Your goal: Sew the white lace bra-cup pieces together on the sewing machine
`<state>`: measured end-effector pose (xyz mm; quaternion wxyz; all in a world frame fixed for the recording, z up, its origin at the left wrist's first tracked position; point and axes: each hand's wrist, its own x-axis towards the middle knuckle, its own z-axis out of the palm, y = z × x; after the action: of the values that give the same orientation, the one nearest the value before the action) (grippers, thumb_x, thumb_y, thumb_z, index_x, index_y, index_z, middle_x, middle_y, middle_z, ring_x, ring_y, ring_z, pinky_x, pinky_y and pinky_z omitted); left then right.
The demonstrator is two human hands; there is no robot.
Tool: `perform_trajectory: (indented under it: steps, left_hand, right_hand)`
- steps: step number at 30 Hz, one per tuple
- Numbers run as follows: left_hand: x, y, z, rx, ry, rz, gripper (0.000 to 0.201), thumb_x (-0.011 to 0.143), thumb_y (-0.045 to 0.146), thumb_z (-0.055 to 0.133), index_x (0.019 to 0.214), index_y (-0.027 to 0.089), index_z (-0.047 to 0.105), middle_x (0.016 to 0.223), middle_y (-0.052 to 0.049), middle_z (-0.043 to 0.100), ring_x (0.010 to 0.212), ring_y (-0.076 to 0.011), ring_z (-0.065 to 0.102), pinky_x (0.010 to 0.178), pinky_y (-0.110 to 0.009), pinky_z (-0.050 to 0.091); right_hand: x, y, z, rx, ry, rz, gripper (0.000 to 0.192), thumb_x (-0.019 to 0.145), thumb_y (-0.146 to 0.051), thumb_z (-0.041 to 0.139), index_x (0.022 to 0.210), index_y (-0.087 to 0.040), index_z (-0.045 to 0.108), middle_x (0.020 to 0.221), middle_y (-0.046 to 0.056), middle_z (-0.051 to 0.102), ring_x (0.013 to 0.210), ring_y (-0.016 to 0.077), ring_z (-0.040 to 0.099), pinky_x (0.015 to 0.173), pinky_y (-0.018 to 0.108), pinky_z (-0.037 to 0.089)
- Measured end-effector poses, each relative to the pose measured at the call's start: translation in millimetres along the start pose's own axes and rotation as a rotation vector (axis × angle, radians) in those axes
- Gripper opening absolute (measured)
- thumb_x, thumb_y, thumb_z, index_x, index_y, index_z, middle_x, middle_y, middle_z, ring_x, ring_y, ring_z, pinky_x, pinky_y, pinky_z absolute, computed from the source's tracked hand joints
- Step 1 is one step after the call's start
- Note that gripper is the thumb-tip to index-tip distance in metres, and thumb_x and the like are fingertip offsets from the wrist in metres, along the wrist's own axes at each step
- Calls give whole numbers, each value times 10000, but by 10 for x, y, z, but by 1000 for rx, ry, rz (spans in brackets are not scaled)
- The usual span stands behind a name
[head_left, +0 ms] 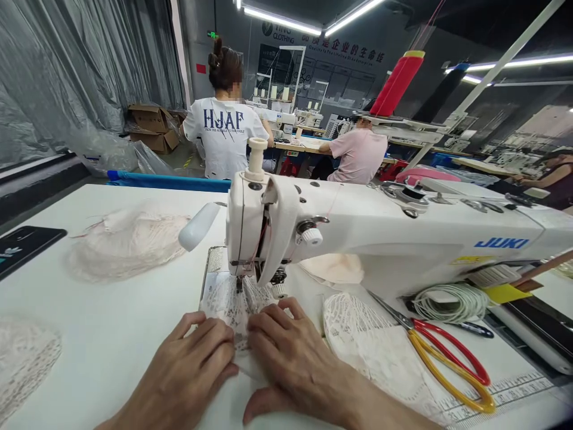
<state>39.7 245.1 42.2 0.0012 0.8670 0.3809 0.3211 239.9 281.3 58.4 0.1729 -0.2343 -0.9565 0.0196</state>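
Both hands lay flat on a white lace piece [233, 304] right in front of the sewing machine [358, 233], w/ the lace's far end under the machine's needle area. Left hand [190, 364] pressed palm-down, fingers spread a bit & holding nothing, on the lace's left part; right hand [290, 352] likewise flat, fingers loosely apart, touching the lace's right part, the two hands just beside each other. Lace rested on the white bench [111, 334].

Right of the machine's needle end: another lace piece [371, 346], w/ red-and-yellow scissors [447, 352] lying partly on it. A coiled white cord [452, 301] sat under the machine's arm. Left of the machine, a pale lace pile [128, 242]. Behind the machine, two people sat at other benches.
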Motion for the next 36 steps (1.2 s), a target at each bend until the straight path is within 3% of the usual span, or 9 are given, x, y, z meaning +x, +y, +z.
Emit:
perform_trajectory:
  steps: [3, 5, 11, 15, 19, 23, 31, 36]
  left_hand:
    - [69, 36, -8, 38, 12, 13, 238, 957, 210, 395, 867, 162, 610, 767, -10, 641, 732, -152, 580, 789, -338, 353]
    - [109, 62, -11, 83, 19, 5, 237, 958, 264, 398, 925, 159, 607, 747, -11, 647, 711, -160, 585, 768, -343, 361]
    - [194, 55, 17, 227, 44, -16, 255, 919, 52, 345, 887, 164, 571, 579, 34, 580, 512, -122, 518, 688, -329, 376]
    - [255, 45, 13, 233, 28, -68, 239, 928, 84, 334, 830, 171, 533, 601, 32, 599, 494, -119, 514, 683, -328, 375]
    - [287, 80, 13, 234, -56, -149, 273, 942, 192, 359, 710, 177, 502, 605, 29, 587, 519, -125, 522, 694, -343, 355]
    - [212, 95, 14, 201, -94, -169, 262, 931, 192, 361, 739, 186, 540, 656, 14, 574, 619, -150, 528, 695, -339, 334]
    - [100, 81, 9, 162, -65, -145, 354, 940, 79, 312, 833, 210, 624, 753, -6, 558, 712, -145, 523, 800, -379, 325]
    - [60, 76, 63, 82, -58, -111, 333, 951, 101, 339, 806, 205, 621, 824, 1, 603, 769, -133, 554, 843, -368, 330]
  right_hand:
    - [8, -3, 29, -23, 5, 18, 197, 937, -300, 442, 838, -162, 542, 859, 54, 600, 807, 179, 504, 755, 349, 351]
    - [16, 12, 53, -2, 53, 31, 191, 936, -157, 395, 820, -155, 547, 814, 50, 604, 771, 166, 500, 725, 329, 349]
    - [47, 104, 127, 112, 178, 132, 341, 969, -270, 308, 728, -147, 516, 680, 54, 574, 652, 164, 477, 656, 317, 337]
    - [57, 115, 127, 91, 187, 114, 344, 933, -418, 404, 727, -159, 498, 651, 40, 565, 634, 167, 479, 665, 318, 343]
    - [38, 112, 100, 85, 163, 104, 202, 907, -116, 381, 767, -152, 523, 650, 21, 577, 627, 144, 480, 681, 299, 345]
    - [-7, 122, 64, 120, 155, 102, 264, 811, 34, 344, 791, -150, 532, 617, -5, 565, 572, 116, 445, 681, 281, 346]
    - [-42, 120, -65, 26, 32, -41, 242, 932, -96, 396, 778, -164, 571, 722, 18, 606, 686, 136, 495, 708, 302, 322]
    - [-52, 107, -109, 27, -10, -53, 242, 940, -130, 397, 785, -172, 579, 793, 27, 622, 744, 152, 511, 727, 321, 325]
